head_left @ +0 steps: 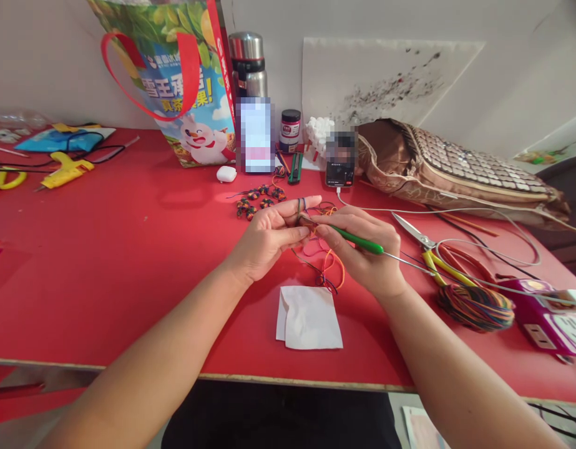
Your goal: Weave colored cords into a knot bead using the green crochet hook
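In the head view, my right hand (pixel 369 249) is closed round a crochet hook (pixel 362 241) with a green handle and a thin metal shaft sticking out behind. Its tip meets a small piece of multicoloured yarn work pinched by my left hand (pixel 271 240), mostly hidden by the fingers. Dark yarn loops over my left index finger, which stretches out to the right. Loose orange, pink and dark yarn ends (pixel 333 269) hang below my hands. Several small crocheted pieces (pixel 254 194) in dark and orange yarn lie just beyond my left hand.
A folded white tissue (pixel 312 318) lies before me. To the right are scissors (pixel 428 243), a yarn ball (pixel 477 307) and a magenta power strip (pixel 545 312). Two phones, a green cutter (pixel 294 167), a thermos (pixel 248 65) and a bag (pixel 175 93) stand behind; a yellow glue gun (pixel 65 169) lies left.
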Motion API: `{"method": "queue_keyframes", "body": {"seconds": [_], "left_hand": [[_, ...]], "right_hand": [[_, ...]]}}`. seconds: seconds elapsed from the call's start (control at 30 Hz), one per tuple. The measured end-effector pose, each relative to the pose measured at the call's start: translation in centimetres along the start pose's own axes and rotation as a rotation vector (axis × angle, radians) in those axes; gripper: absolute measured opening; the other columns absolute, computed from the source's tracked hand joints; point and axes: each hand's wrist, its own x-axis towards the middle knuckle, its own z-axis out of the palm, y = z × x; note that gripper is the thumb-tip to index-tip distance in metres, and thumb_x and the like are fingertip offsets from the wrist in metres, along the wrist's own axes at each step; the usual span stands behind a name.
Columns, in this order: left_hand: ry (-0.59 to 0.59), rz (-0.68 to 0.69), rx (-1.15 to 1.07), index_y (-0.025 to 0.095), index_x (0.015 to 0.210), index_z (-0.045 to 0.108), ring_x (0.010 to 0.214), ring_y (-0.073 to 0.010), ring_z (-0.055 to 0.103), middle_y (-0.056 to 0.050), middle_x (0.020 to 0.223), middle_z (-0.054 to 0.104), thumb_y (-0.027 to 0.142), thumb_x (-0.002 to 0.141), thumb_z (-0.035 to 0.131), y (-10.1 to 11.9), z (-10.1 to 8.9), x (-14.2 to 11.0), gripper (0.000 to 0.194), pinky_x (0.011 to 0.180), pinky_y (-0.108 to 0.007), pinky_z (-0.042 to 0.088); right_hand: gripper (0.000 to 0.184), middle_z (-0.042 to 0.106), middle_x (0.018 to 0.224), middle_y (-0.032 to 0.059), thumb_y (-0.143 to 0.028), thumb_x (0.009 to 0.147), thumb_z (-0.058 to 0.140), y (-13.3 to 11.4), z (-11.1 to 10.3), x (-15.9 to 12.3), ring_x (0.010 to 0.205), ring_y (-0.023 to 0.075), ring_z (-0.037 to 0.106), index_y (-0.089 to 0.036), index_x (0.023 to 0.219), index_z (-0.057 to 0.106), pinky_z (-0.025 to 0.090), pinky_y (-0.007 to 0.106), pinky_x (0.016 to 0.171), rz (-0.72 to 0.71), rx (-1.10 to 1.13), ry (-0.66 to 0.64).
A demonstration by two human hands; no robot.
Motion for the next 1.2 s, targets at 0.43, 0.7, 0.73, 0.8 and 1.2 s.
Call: {"method": "queue_keyframes", "body": {"seconds": [0.43,0.7,0.73,0.8,1.2], "left_hand": [[0.042,0.083,0.099,0.023,0.109,0.085,0.067,-0.0115,0.062,0.0,0.076,0.072,0.028,0.071,0.095,-0.02,0.32,0.0,0.039,0.07,-0.029,0.05],[0.059,0.104,0.086,0.022,0.103,0.087,0.062,-0.0129,0.061,-0.003,0.072,0.071,0.047,0.085,0.083,0.15,0.48,-0.11,0.032,0.061,-0.028,0.045],[0.062,0.107,0.102,0.023,0.103,0.087,0.061,-0.0126,0.061,-0.002,0.071,0.071,0.045,0.084,0.085,0.12,0.49,-0.1,0.03,0.061,-0.028,0.046],[0.069,0.111,0.127,0.024,0.104,0.087,0.062,-0.0122,0.061,-0.002,0.073,0.072,0.038,0.081,0.088,0.05,0.47,-0.11,0.027,0.063,-0.029,0.047],[0.102,0.106,0.011,0.022,0.101,0.087,0.064,-0.0085,0.061,-0.003,0.086,0.077,0.024,0.079,0.084,0.27,0.23,-0.04,0.023,0.064,-0.023,0.049]], "right_hand": [[0.016,0.077,0.084,0.0059,-0.025,0.096,0.073,-0.13,0.05,-0.1,0.072,0.019,0.069,-0.026,0.107,0.085,0.058,0.034,0.067,0.01,-0.053,0.054],[0.021,0.075,0.084,0.0044,-0.016,0.094,0.074,-0.15,0.05,-0.11,0.071,0.017,0.066,-0.026,0.109,0.084,0.056,0.032,0.066,-0.021,-0.022,0.046],[0.022,0.075,0.083,0.0041,-0.015,0.094,0.074,-0.18,0.07,-0.1,0.07,0.0167,0.066,-0.026,0.109,0.085,0.056,0.031,0.066,-0.028,-0.008,0.038],[0.022,0.074,0.082,0.0038,-0.014,0.094,0.074,-0.23,0.09,-0.08,0.069,0.0165,0.065,-0.026,0.109,0.085,0.055,0.031,0.066,-0.037,0.008,0.029],[0.021,0.076,0.084,0.0048,-0.016,0.096,0.072,-0.34,-0.22,0.02,0.067,0.0154,0.063,-0.023,0.111,0.085,0.053,0.03,0.062,-0.004,-0.012,0.042]]}}
